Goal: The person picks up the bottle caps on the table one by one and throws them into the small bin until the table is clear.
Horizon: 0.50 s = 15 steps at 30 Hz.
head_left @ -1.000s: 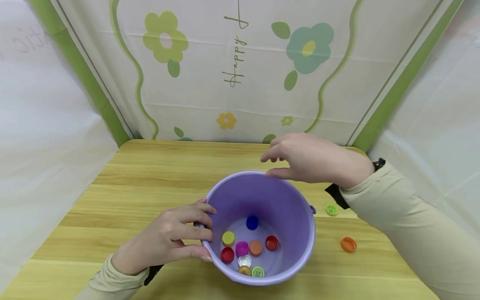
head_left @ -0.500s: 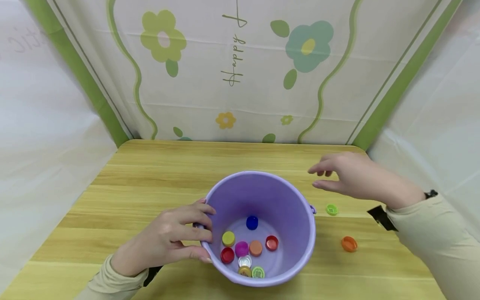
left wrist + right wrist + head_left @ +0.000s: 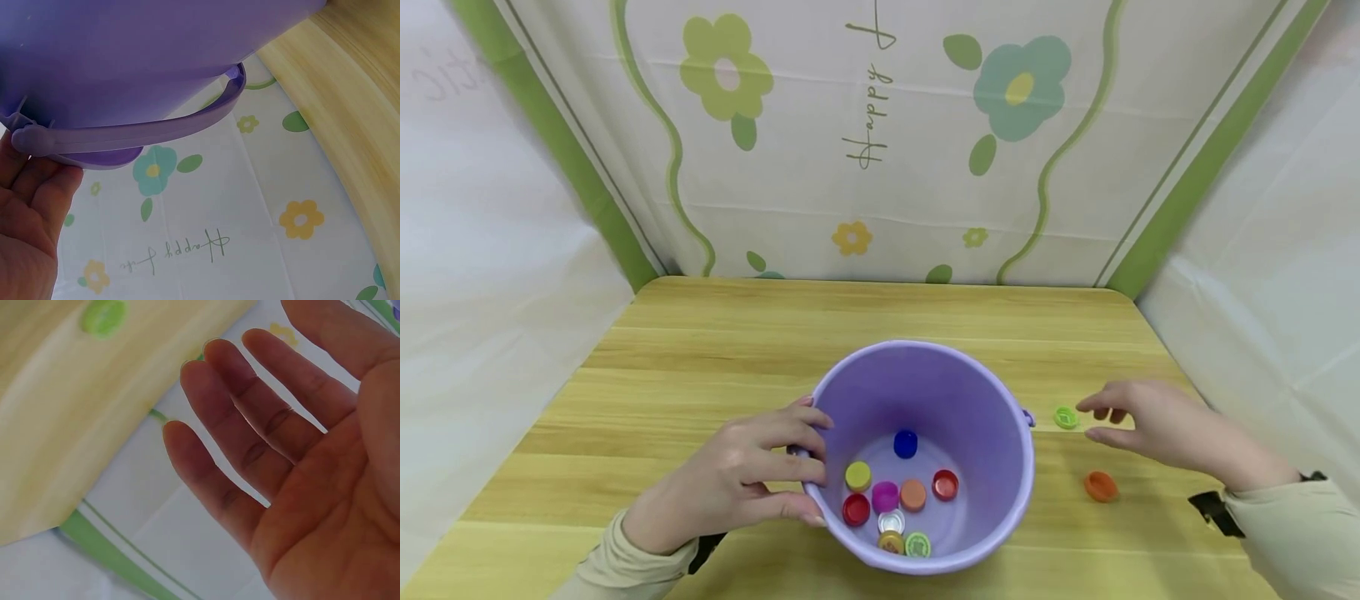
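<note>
A purple bucket point(image 3: 925, 387) stands tilted toward me on the table, several bottle caps at its bottom. My left hand point(image 3: 737, 471) grips its left rim, thumb outside near the front and fingertips over the edge. In the left wrist view those fingers hold the rim by the handle's point(image 3: 144, 134) pivot. My right hand point(image 3: 1165, 429) hovers just right of a light green cap point(image 3: 1066, 417), fingers loosely bent and thumb apart, holding nothing. An orange cap point(image 3: 1101, 487) lies nearer me on the wood. The right wrist view shows the empty palm, with the green cap point(image 3: 105, 317) blurred beyond.
Inside the bucket lie a blue cap point(image 3: 906, 444), a yellow cap point(image 3: 858, 477), a magenta cap point(image 3: 885, 497), a silver cap point(image 3: 891, 522) and others. Flower-printed cloth point(image 3: 925, 183) walls in the wooden table point(image 3: 700, 358) at the back and sides.
My right hand has moved from above the bucket's far rim rightward and down to beside the green cap. My left hand and the bucket have stayed in place.
</note>
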Available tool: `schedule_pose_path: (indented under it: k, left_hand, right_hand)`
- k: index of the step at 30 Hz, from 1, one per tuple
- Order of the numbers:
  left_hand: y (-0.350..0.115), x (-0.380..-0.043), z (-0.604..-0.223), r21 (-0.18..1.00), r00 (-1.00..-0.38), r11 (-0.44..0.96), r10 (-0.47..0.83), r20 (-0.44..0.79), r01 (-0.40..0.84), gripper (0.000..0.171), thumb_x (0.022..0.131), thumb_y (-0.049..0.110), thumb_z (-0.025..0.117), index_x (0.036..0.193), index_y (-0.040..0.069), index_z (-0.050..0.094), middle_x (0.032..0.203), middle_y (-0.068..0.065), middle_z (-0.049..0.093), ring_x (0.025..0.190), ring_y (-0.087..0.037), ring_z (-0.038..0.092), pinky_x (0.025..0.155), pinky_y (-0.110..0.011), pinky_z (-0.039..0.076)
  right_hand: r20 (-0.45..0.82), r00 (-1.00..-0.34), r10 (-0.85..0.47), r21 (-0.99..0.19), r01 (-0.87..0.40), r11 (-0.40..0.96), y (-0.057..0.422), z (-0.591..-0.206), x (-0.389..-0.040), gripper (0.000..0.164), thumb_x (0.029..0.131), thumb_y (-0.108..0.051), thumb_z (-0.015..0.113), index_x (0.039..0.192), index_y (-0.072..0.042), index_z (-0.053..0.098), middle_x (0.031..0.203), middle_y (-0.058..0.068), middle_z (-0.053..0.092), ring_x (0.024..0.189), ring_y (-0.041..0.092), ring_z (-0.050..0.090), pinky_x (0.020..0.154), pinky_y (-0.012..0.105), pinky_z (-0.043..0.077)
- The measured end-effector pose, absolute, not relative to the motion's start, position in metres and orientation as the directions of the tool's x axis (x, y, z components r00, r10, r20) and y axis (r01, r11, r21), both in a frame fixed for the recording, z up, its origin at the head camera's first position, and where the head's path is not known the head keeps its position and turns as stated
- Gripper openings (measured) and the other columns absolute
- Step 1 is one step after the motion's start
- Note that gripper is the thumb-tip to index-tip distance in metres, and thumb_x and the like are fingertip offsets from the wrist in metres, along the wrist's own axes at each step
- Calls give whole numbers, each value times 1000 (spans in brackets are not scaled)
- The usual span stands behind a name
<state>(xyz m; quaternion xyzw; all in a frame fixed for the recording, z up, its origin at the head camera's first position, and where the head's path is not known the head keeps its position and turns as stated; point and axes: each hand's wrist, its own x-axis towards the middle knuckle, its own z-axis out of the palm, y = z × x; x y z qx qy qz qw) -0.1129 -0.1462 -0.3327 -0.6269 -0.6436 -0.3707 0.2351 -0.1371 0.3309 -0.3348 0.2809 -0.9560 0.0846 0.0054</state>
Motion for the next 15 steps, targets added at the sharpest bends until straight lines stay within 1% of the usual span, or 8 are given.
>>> schedule_pose_path:
  k: [5,9,12,15]
  left_hand:
    - [-146,-113,-332,176,-97,-63,632,769,982,22,90,31,74,94,10,70,97,-7,65,105,-34,62,111,-47,40]
    - [-146,-112,-333,183,-103,-61,634,766,981,22,90,31,74,94,10,71,97,-7,65,105,-34,62,111,-47,40]
    - [-146,-112,-333,188,-109,-59,635,765,980,22,90,31,74,94,10,71,97,-7,65,105,-34,62,111,-47,39]
    - [-146,-112,-333,192,-111,-60,636,764,980,22,90,31,74,94,9,71,97,-7,65,105,-34,62,111,-47,39]
  right_hand:
    - [-10,-858,-514,-234,-498,835,343,-360,-127,34,83,-29,82,107,-8,74,89,-14,64,76,4,58,61,25,53]
    - [-58,-860,-508,-288,-472,833,349,-374,-121,38,83,-33,81,109,-7,73,90,-13,65,78,4,57,62,26,54]
    - [-106,-862,-496,-317,-444,838,353,-381,-117,45,82,-41,80,111,-8,72,94,-13,65,80,5,58,64,27,54]
    - [-130,-855,-501,-325,-441,837,355,-387,-114,48,79,-43,82,111,-9,72,95,-13,65,82,5,58,66,27,54]
